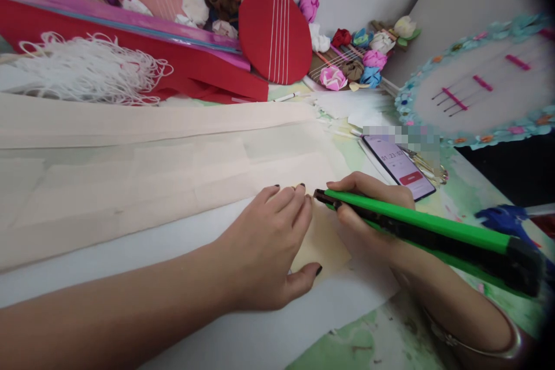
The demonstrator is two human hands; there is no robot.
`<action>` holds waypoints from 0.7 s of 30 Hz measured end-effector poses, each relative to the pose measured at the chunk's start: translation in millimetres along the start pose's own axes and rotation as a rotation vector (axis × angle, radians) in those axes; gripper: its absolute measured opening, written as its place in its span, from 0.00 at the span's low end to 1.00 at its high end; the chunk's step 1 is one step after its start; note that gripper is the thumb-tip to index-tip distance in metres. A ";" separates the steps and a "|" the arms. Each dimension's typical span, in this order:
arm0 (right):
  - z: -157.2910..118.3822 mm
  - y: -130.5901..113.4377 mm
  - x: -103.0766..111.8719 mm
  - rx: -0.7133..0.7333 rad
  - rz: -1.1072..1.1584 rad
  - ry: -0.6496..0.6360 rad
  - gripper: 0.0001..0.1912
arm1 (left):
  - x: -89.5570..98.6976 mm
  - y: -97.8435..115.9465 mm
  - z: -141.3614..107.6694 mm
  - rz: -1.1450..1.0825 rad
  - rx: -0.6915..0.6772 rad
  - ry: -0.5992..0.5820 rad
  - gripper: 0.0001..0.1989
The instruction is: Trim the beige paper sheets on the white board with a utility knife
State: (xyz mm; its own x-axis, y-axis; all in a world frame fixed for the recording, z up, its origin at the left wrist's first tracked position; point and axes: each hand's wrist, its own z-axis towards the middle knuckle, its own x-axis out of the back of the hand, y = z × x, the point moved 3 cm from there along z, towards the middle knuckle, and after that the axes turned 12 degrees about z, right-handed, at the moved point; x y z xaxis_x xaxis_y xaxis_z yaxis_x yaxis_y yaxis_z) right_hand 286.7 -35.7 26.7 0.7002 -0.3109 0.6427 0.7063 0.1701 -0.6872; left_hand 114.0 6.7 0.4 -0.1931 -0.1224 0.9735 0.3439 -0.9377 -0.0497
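Head view, knife point(416, 231) blade tip hidden by hands point(264, 248)

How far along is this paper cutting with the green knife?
Done: long cream paper strips already lie overlapped on the white sheet. In hand: the left hand presses flat on a small cream paper piece, while the right hand holds the green utility knife with its tip at that piece's top edge. Left: the small piece shows no finished cut; how much remains is unclear.
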 end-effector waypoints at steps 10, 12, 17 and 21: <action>-1.6 -4.2 1.1 -0.034 0.018 0.002 0.09 | 0.3 0.1 -0.2 -0.012 -0.002 -0.008 0.36; -1.3 -4.8 0.3 -0.031 0.018 0.004 0.10 | 0.3 0.0 0.0 -0.010 0.000 -0.014 0.37; 0.0 -5.3 -0.2 -0.003 -0.032 -0.006 0.08 | 0.6 0.0 -0.5 -0.002 0.001 -0.010 0.37; 1.5 -4.1 2.6 0.000 -0.006 -0.003 0.09 | 0.3 0.1 -0.6 0.002 0.002 -0.003 0.36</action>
State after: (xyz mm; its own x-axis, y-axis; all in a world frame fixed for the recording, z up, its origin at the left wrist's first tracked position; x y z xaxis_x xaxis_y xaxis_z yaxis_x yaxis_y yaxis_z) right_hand 285.8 -35.9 31.7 0.6962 -0.3090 0.6479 0.7105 0.1686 -0.6832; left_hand 113.5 6.4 0.6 -0.1893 -0.1234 0.9741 0.3458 -0.9369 -0.0515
